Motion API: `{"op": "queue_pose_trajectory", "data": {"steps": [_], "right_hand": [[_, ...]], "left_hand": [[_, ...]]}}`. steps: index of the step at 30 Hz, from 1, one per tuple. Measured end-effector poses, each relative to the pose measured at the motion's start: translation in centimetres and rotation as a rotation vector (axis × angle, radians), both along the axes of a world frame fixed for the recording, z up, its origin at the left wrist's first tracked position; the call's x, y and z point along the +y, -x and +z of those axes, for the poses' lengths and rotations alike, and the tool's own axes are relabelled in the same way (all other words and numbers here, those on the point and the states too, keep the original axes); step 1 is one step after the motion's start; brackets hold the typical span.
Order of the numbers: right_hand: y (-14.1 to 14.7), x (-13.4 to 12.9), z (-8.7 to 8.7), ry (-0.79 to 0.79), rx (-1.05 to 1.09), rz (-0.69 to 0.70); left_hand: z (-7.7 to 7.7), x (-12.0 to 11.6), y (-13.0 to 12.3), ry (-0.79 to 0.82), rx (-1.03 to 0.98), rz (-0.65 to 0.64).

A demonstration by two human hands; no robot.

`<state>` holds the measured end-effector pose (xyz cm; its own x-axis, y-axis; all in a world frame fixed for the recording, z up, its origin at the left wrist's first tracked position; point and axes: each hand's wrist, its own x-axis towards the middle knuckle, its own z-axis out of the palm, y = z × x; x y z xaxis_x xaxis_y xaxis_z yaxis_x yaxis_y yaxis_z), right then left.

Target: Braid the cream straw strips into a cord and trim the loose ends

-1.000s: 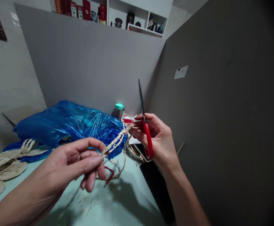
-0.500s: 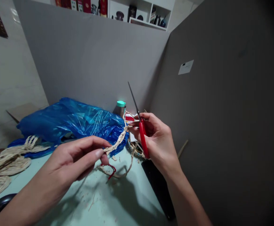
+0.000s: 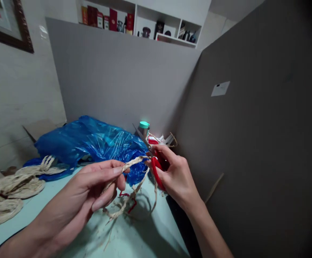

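Between thumb and fingers, my left hand [image 3: 97,186] pinches a pale braided cord [image 3: 133,162] that runs across to my right hand. My right hand [image 3: 173,172] is closed round the red handles of a pair of scissors [image 3: 158,173]. Their dark blades point up and left, past the cord's far end. Whether the fingers of my right hand also grip the cord is hard to make out. Below my hands a loop of the same cord hangs over the table, and a short red thread [image 3: 132,206] dangles beside it.
A blue plastic bag [image 3: 91,139] fills the back left, with bundles of pale fibre [image 3: 24,184] before it. Behind my right hand stands a bottle with a turquoise lid [image 3: 144,124]. A black object [image 3: 179,222] lies below my right wrist. Grey panels [image 3: 123,75] rise behind and to the right.
The scissors have swung from upright to leaning left, their handles now spread in my right hand. My left hand has shifted along the cord, and more of the loop shows below.
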<state>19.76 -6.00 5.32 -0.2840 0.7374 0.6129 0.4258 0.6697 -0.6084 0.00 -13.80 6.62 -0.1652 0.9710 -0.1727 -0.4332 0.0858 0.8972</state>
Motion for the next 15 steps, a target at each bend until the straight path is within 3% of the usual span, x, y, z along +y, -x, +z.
{"op": "queue_pose_trajectory", "data": {"steps": [4, 15], "right_hand": [[-0.3, -1.2, 0.8, -0.114, -0.053, -0.031], [0.6, -3.8, 1.3, -0.471, -0.276, -0.028]], "left_hand": [[0.3, 0.2, 0.2, -0.126, -0.019, -0.045], [0.7, -0.2, 0.0, -0.274, 0.038, 0.098]]}}
